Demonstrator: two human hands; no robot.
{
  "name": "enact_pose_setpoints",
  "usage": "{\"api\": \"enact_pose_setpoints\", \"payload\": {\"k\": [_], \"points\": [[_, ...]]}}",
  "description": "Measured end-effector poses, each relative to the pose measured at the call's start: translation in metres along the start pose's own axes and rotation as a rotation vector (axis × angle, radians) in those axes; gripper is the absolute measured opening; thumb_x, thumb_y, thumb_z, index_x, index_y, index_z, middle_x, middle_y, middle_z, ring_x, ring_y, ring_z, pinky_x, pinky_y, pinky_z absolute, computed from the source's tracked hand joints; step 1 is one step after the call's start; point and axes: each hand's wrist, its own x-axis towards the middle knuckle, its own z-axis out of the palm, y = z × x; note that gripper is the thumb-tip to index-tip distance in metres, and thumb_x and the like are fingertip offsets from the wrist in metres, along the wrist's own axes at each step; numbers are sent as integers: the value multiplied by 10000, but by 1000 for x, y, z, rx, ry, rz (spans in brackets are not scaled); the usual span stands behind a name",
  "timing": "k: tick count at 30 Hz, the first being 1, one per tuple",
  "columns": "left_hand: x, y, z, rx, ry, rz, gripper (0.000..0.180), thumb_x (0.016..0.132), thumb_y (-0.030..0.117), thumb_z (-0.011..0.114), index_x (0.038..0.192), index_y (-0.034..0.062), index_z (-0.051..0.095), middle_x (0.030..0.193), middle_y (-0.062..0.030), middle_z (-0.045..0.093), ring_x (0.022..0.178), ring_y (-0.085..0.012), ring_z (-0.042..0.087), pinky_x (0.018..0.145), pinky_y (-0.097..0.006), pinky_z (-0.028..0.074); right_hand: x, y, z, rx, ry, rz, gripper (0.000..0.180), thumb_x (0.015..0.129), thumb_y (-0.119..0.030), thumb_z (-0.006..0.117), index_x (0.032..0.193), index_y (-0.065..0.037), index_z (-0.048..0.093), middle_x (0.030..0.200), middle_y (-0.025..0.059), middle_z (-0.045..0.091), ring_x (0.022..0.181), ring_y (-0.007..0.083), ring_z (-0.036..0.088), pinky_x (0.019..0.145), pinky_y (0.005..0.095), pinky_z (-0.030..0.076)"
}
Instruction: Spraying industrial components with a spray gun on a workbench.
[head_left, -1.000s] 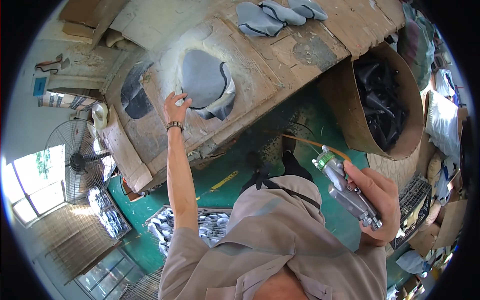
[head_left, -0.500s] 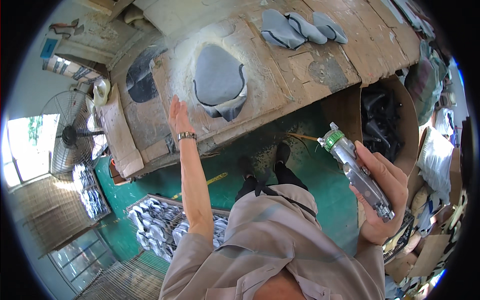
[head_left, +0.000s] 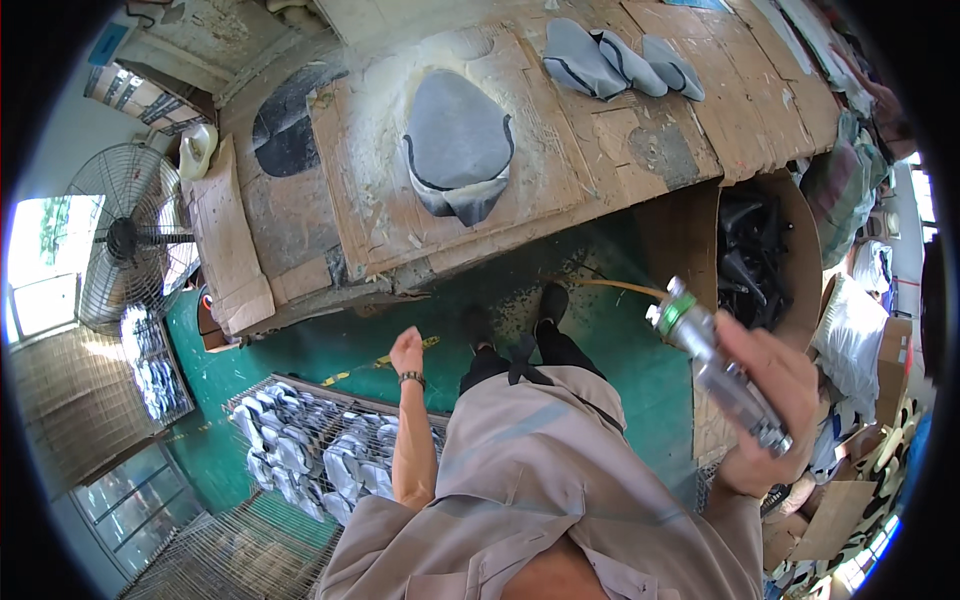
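The work looked to be partway through, as far as one could judge: one grey, round-topped, fabric-like piece with black edging lay spread by itself on the worn brown cardboard sheet covering the bench, while a row of overlapping grey pieces with dark edging lay farther right on the same bench, apparently not yet dealt with. Many similar grey-and-white pieces sat on a wire rack beside the person's left arm, and these may have been the finished ones, though nothing visible settled that. The right hand was wrapped around a silver metal spray gun with a green ring, its ringed end tipped up and left, well apart from the bench; a thin orange hose showed near that end. The left hand hung over the green floor, away from the bench, its fingers curled into a loose fist with nothing visible in it. The spread piece looked smooth and matt on top, broad in the middle and narrower toward its far end; its near edge hung in a paler, creased fold with a dark tip. Pale, crusty residue ringed it, but whether its own surface was wet could not be told.
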Motion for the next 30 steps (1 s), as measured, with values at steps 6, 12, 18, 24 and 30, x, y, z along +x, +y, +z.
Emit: {"api": "enact_pose_setpoints", "payload": {"k": [6,12,18,24,30], "points": [[-25,-82,-34,403,-16,-405,261,849,137,724,1096,117,805,867,-32,744,674,-151,670,605,-313,578,-6,-16,3,38,-212,76,608,786,-272,726,1320,11,673,972,149,694,894,256,663,804,330,482],[-26,-101,-45,343,-55,-526,279,841,155,729,1110,138,799,930,-26,749,827,-161,704,625,-370,607,-11,-31,10,-29,-42,318,510,834,-226,772,1304,-36,715,1140,148,726,1051,254,641,977,338,465],[-16,-70,-25,367,-81,-373,287,840,176,743,1120,148,796,943,-26,748,818,-152,699,628,-349,605,-13,-26,3,8,-18,273,500,801,-202,761,1273,-37,735,1095,146,727,961,254,660,906,352,490],[-6,-2,10,85,-77,31,254,935,148,737,1166,45,755,913,-12,738,727,-100,641,675,-262,536,-14,-5,-8,-77,-123,100,486,734,-205,698,1176,-17,775,968,148,718,836,237,650,820,332,488],[-19,154,78,79,78,586,216,937,95,726,1144,35,742,1072,-54,743,966,-151,685,877,-300,540,3,24,-31,51,-293,-117,483,736,-185,674,1164,24,754,866,146,691,687,238,617,733,316,465]]}}
